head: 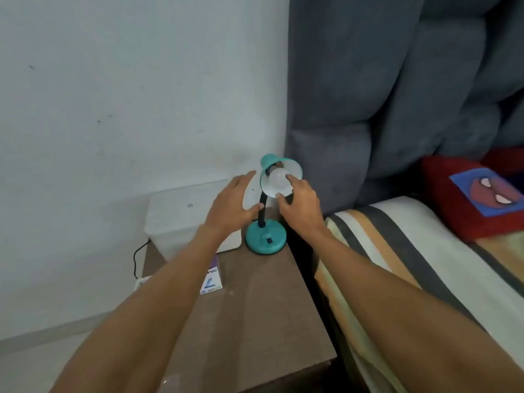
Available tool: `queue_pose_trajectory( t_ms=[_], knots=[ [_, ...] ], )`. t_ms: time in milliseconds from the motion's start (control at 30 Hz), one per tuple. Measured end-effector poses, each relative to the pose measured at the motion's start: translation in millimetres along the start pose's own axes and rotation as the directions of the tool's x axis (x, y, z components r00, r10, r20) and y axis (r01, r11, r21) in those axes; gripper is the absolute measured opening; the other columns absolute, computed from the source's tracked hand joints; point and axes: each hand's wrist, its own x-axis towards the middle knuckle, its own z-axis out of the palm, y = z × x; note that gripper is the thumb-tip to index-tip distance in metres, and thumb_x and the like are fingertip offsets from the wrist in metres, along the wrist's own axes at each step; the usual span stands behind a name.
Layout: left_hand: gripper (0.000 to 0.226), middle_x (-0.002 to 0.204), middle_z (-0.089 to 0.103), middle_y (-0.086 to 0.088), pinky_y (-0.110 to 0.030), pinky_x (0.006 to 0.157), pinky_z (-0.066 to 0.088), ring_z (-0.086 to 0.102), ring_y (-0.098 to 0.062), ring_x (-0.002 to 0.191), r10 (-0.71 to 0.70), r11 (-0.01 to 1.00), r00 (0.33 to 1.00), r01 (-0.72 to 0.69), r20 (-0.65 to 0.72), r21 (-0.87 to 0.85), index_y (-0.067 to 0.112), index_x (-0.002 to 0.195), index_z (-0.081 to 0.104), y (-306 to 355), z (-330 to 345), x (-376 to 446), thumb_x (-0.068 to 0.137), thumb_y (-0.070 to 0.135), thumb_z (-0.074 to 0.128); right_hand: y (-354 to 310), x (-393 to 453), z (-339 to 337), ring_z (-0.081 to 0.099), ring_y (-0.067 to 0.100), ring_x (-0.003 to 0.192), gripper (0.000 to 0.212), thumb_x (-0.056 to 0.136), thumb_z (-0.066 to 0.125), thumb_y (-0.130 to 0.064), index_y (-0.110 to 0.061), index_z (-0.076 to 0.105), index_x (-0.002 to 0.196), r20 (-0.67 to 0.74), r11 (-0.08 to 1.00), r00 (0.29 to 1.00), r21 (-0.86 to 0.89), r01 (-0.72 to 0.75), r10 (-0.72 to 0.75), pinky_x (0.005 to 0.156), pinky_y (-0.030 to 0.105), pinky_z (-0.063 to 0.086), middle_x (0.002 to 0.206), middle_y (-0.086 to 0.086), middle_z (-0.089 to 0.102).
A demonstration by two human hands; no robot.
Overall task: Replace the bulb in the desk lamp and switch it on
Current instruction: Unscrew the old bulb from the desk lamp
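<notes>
A small teal desk lamp stands on the brown bedside table, its round base near the table's far right corner and its shade tilted toward me. A white bulb sits in the shade's socket. My right hand grips the bulb with fingertips and thumb. My left hand hovers open just left of the shade and the black neck, fingers spread, touching nothing that I can see.
A white translucent plastic box stands behind my left hand against the wall. A small purple and white carton lies on the table. A black cable runs down the wall side. A bed with a striped cover adjoins on the right.
</notes>
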Motion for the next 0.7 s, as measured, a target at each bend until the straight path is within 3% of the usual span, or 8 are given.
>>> queue_pose_trajectory(
  t_ms=[100, 267, 400, 500, 700],
  knots=[
    [0.100, 0.163, 0.038, -0.005, -0.035, 0.117, 0.036, 0.041, -0.024, 0.146, 0.041, 0.998, 0.996, -0.037, 0.073, -0.050, 0.023, 0.163, 0.025, -4.9, 9.9, 21.5, 0.083, 0.030, 0.085, 3.2, 17.3, 7.3, 0.057, 0.032, 0.117, 0.055, 0.094, 0.063, -0.030, -0.014, 0.046, 0.144, -0.037, 0.997, 0.998, 0.048, -0.058, 0.059, 0.097, 0.040, 0.047, 0.133, 0.016, 0.056],
    [0.114, 0.171, 0.023, -0.002, -0.043, 0.124, 0.034, 0.027, -0.023, 0.156, 0.122, 0.991, 0.984, -0.114, 0.127, -0.064, 0.025, 0.166, 0.015, -14.1, 32.4, 49.2, 0.079, 0.021, 0.090, 6.6, 38.4, 17.7, 0.060, 0.031, 0.115, 0.050, 0.092, 0.065, -0.030, -0.012, 0.052, 0.137, -0.048, 0.994, 0.998, 0.104, -0.036, 0.041, 0.096, 0.041, 0.050, 0.129, 0.013, 0.062],
    [0.106, 0.165, 0.037, -0.003, -0.046, 0.114, 0.048, 0.044, -0.023, 0.147, 0.157, 0.979, 0.986, -0.146, 0.064, -0.145, 0.024, 0.165, 0.021, -23.2, 43.4, 53.5, 0.082, 0.007, 0.085, 8.6, 45.7, 24.1, 0.064, 0.028, 0.108, 0.047, 0.088, 0.069, -0.035, -0.015, 0.058, 0.129, -0.073, 0.990, 0.996, 0.140, -0.032, 0.043, 0.091, 0.041, 0.053, 0.120, 0.008, 0.067],
    [0.097, 0.159, 0.046, -0.006, -0.040, 0.108, 0.053, 0.053, -0.021, 0.137, 0.165, 0.972, 0.986, -0.161, 0.009, -0.171, 0.019, 0.163, 0.029, -25.1, 45.4, 53.1, 0.083, 0.003, 0.082, 10.5, 47.7, 26.8, 0.063, 0.029, 0.109, 0.050, 0.087, 0.071, -0.035, -0.016, 0.058, 0.131, -0.071, 0.996, 0.997, 0.085, -0.005, 0.011, 0.090, 0.039, 0.050, 0.123, 0.009, 0.066],
    [0.094, 0.156, 0.050, -0.008, -0.037, 0.107, 0.054, 0.056, -0.021, 0.134, 0.170, 0.968, 0.985, -0.167, -0.001, -0.187, 0.017, 0.162, 0.032, -21.8, 46.9, 53.1, 0.083, 0.003, 0.082, 14.9, 45.6, 28.2, 0.051, 0.037, 0.123, 0.064, 0.081, 0.074, -0.006, -0.014, 0.051, 0.140, -0.013, 0.970, 0.980, -0.149, 0.194, -0.199, 0.095, 0.051, 0.051, 0.141, 0.010, 0.050]
  ],
)
